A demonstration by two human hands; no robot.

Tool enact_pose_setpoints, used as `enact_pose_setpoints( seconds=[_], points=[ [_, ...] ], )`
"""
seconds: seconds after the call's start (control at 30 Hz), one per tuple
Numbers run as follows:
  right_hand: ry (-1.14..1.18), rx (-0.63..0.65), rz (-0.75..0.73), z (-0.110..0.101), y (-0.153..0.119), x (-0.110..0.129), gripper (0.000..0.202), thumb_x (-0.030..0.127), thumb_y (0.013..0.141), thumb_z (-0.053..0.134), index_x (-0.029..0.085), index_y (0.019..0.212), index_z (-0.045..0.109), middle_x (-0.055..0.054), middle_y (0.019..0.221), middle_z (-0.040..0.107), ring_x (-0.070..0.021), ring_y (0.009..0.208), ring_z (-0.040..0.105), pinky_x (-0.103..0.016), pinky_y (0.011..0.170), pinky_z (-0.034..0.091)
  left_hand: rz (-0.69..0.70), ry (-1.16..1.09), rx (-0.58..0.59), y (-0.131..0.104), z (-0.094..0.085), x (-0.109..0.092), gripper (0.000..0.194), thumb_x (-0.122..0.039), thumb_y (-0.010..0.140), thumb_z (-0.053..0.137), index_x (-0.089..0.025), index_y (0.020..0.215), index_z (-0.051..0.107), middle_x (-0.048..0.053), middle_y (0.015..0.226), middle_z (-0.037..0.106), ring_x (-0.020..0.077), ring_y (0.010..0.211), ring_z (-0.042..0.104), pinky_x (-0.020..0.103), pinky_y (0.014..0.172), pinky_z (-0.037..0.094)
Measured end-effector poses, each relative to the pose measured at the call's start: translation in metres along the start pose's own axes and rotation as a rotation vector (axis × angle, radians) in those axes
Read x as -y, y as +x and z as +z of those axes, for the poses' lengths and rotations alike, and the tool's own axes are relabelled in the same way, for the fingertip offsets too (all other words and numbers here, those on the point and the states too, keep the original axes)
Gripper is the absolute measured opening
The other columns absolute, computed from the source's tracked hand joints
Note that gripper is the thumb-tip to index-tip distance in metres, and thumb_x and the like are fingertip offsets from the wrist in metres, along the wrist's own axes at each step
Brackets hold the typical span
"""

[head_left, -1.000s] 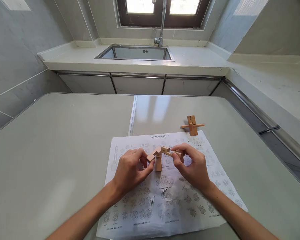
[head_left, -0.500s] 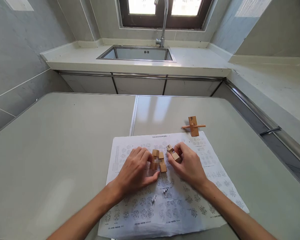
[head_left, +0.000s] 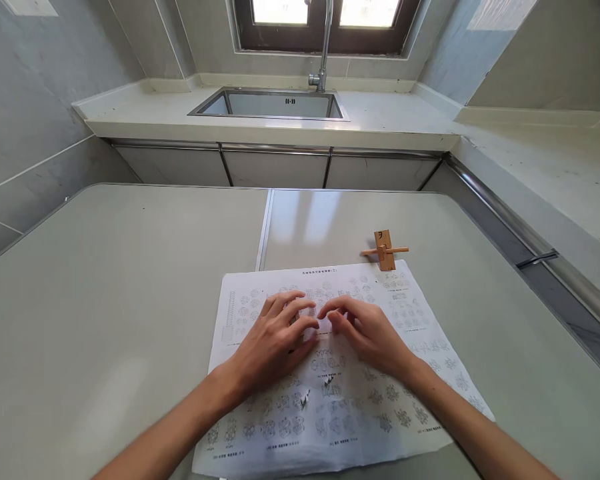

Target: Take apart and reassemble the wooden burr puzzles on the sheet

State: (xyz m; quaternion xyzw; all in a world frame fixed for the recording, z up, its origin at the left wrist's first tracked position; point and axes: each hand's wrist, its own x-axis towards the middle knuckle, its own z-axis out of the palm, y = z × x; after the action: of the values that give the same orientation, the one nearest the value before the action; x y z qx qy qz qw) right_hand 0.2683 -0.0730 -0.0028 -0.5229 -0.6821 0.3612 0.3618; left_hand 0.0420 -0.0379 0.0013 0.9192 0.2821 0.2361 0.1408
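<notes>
Fingers (head_left: 306,324) of my left hand (head_left: 275,339) were spread apart and curled downward over the printed sheet (head_left: 380,427), with the thumb tucked low beneath them. From my end I could not tell whether anything lay under that palm. Opposite, the right hand's fingers (head_left: 341,305) were bent inward close to its thumb, the tips near those of the left hand; whether they pinched anything, I could not make out.

Both hands were over the middle of the sheet, which covered the near part of the worktop (head_left: 130,287), mostly to the right of its seam (head_left: 265,230) and well short of the far edge. I saw rows of small line drawings across the paper and, nearer me than the fingertips, two small ragged marks (head_left: 305,399), either tears or scraps. Near the sheet's far right corner sat a wooden board (head_left: 385,261) with a black mark on it and a thin stick (head_left: 400,250) crossing it, the board's near end over the paper's edge.

Past the worktop's far edge I had the sink (head_left: 275,104), the tap (head_left: 322,73) and a dark-framed window (head_left: 325,39).
</notes>
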Motion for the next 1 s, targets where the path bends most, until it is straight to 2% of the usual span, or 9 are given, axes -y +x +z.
enact_pose_setpoints(
  seconds=[0.1,0.3,0.5,0.67,0.8,1.0],
  points=[
    [0.145,-0.143,0.1,-0.002,0.003,0.0,0.032,0.049,0.106,0.053,0.023,0.097,0.067,-0.004,0.086,0.073,-0.0169,0.068,0.063,-0.029,0.064,0.05,-0.028,0.017,-0.032,0.001,0.002,0.003,0.011,-0.014,0.1,0.061,-0.024,0.099,0.065,0.004,0.122,0.074,0.0269,0.13,0.059,0.049,0.11,0.045],
    [0.595,-0.294,0.327,-0.009,0.009,-0.002,0.038,0.057,0.099,0.062,0.025,0.118,0.054,-0.002,0.091,0.071,-0.0117,0.058,0.056,-0.021,0.045,0.037,-0.131,0.032,-0.107,0.001,-0.001,0.014,0.01,-0.015,0.101,0.061,-0.023,0.097,0.065,0.005,0.115,0.074,0.0277,0.126,0.06,0.049,0.106,0.047],
    [0.678,-0.448,0.347,-0.013,0.011,-0.004,0.045,0.051,0.094,0.07,0.03,0.125,0.044,0.002,0.098,0.069,-0.0094,0.056,0.058,-0.018,0.042,0.039,-0.222,0.066,-0.144,0.0,-0.009,0.029,0.009,-0.019,0.102,0.059,-0.023,0.098,0.066,0.007,0.114,0.072,0.0282,0.127,0.058,0.05,0.108,0.047],
    [0.74,-0.506,0.418,-0.018,0.013,-0.009,0.051,0.047,0.092,0.071,0.037,0.129,0.039,0.002,0.105,0.069,-0.0088,0.056,0.061,-0.017,0.042,0.041,-0.337,0.162,-0.158,0.001,-0.017,0.04,0.012,-0.021,0.102,0.056,-0.023,0.097,0.067,0.009,0.121,0.071,0.0314,0.124,0.059,0.055,0.105,0.044],
    [0.793,-0.535,0.465,-0.023,0.016,-0.013,0.059,0.045,0.088,0.076,0.038,0.133,0.039,0.0,0.113,0.069,-0.0107,0.062,0.066,-0.017,0.041,0.041,-0.373,0.208,-0.18,0.002,-0.016,0.044,0.014,-0.023,0.102,0.054,-0.024,0.097,0.067,0.01,0.122,0.07,0.0328,0.124,0.058,0.056,0.105,0.043],
    [0.855,-0.505,0.399,-0.028,0.018,-0.015,0.067,0.04,0.087,0.079,0.039,0.145,0.044,-0.004,0.127,0.068,-0.0113,0.069,0.067,-0.019,0.046,0.047,-0.4,0.277,-0.192,0.0,-0.015,0.048,0.015,-0.021,0.104,0.05,-0.022,0.103,0.065,0.013,0.124,0.068,0.0338,0.123,0.057,0.057,0.105,0.042]
  ],
)
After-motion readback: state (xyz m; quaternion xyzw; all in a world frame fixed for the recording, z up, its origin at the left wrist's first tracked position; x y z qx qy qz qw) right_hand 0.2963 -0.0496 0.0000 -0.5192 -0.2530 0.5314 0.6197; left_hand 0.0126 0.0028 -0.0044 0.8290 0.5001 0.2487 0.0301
